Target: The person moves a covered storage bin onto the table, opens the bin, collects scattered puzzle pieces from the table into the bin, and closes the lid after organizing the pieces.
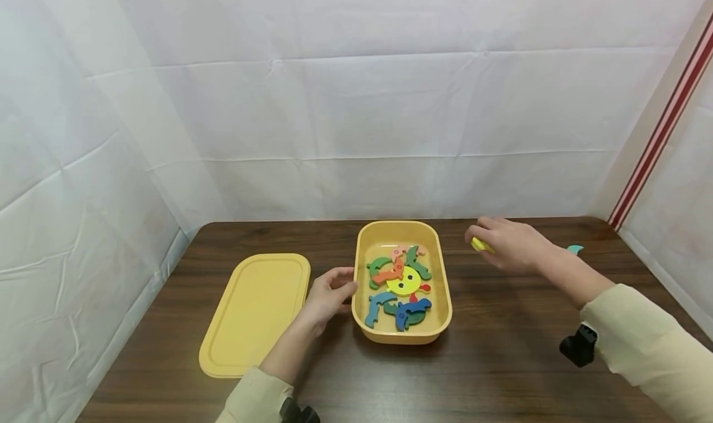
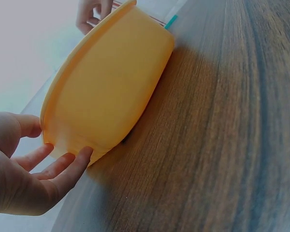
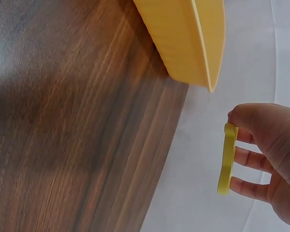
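My right hand [image 1: 515,244] pinches a small flat yellow puzzle piece [image 3: 226,159] between thumb and fingertips, raised to the right of the yellow plastic box [image 1: 402,338]. My left hand [image 2: 34,169] rests against the outer left side of that box, its thumb at the rim and its loosely bent fingertips on the wall. Inside the box lie several flat coloured pieces: a yellow round face [image 1: 405,282] with eyes, an orange piece [image 1: 388,275], a dark blue piece [image 1: 412,311], a light blue piece [image 1: 376,307], green pieces and a pink one.
A flat yellow lid [image 1: 253,314] lies on the dark wooden table [image 1: 490,361] left of the box. Near the right back edge a teal piece [image 1: 575,249] shows behind my right forearm. White cloth [image 1: 356,113] hangs behind the table and at both sides.
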{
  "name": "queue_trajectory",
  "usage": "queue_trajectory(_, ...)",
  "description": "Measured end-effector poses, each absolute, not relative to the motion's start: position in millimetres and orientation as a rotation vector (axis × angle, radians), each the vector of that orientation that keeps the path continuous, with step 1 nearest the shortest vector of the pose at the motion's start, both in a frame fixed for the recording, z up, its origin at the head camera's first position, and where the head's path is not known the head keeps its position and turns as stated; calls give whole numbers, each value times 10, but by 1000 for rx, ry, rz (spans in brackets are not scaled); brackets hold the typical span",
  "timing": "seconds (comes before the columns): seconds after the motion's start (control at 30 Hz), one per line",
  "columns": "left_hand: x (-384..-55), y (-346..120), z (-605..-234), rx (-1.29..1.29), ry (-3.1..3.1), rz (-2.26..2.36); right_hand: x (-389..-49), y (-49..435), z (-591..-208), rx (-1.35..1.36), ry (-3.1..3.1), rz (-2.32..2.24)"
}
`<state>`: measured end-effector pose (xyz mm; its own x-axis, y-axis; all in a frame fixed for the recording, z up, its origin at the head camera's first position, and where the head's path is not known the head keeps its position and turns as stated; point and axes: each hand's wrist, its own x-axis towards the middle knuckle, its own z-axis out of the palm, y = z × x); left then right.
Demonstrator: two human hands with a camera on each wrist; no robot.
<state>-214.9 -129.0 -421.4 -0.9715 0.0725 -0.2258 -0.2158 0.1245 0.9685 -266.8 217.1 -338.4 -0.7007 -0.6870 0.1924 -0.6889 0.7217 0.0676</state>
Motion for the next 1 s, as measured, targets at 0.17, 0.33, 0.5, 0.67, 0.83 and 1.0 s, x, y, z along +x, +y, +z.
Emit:
queue_trajectory(0.17, -2150, -1291, -4209, -147, 2181, 1935, -2659, 2019, -3409, 1173, -2683, -14)
queue_trajectory(0.33, -2158, -1290, -4211, -153, 2182, 1932, -2650, 1830, -3419, 1240, -2664, -51)
queue_trajectory(0.5, -2156, -1292, -4207, -144, 2184, 1937, -2629, 1655, -3428, 1303, -2661, -76)
queue_trajectory(0.67, -2148, -1299, -4204, -147, 2175, 1940, -2594, 1528, -3426, 1327, -2699, -81)
queue_trajectory(0.83, -2143, -1298, -4204, -147, 2171, 1944, -2567, 1449, -3424, 1352, -2717, -73)
queue_trajectory(1.0, -2132, -1294, -4196, -148, 2173, 1947, -2552, 1378, -3420, 1394, -2672, -54)
